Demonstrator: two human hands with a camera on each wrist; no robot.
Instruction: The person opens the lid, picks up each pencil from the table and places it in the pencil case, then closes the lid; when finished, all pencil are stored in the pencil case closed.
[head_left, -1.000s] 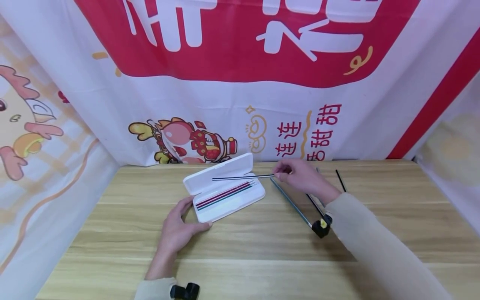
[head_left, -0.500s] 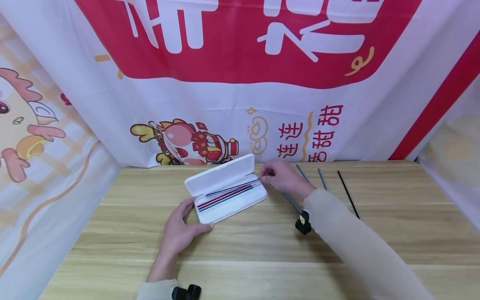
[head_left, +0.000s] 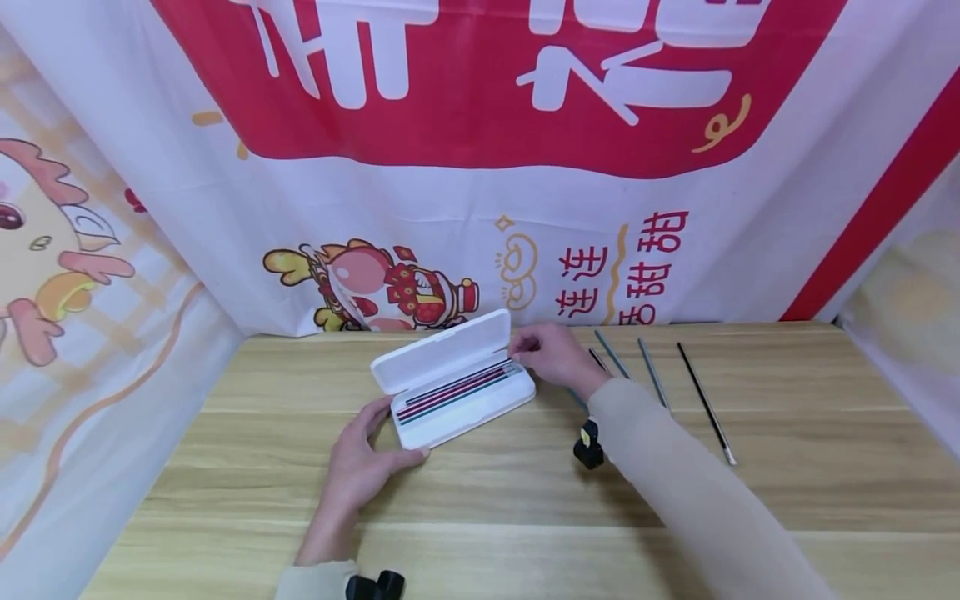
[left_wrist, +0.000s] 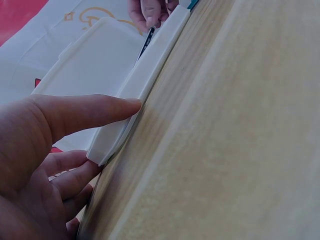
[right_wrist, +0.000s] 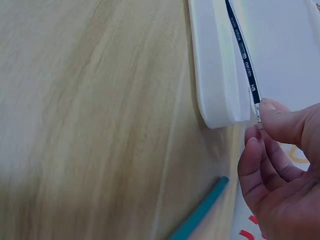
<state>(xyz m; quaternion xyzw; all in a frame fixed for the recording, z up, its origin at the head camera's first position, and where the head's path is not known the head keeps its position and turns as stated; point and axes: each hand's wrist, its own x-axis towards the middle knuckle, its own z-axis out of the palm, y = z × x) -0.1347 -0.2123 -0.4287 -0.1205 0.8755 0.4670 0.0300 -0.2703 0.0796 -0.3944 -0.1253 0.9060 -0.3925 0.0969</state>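
My left hand (head_left: 362,458) grips the left end of a white pencil case (head_left: 480,411), thumb along its front wall. The lid (head_left: 442,354) stands open behind the tray. My right hand (head_left: 551,350), at the case's right end, pinches the eraser end of a dark pencil marked HB (right_wrist: 245,55) between thumb and fingers. This pencil slants down into the back of the tray, alongside dark red pencils (head_left: 453,390) and a green pencil (head_left: 450,403). In the left wrist view, the left thumb (left_wrist: 95,112) presses the white wall while other fingers curl round the end.
Right of the case, several loose pencils lie on the wooden table (head_left: 570,542): a black pencil (head_left: 705,400), a grey-teal pencil (head_left: 654,371) and others partly behind the right arm. A printed cloth (head_left: 465,200) hangs behind the table.
My right hand has moved left and lowered the dark pencil from above the case into the tray beside the red ones. The left hand keeps its hold on the case.
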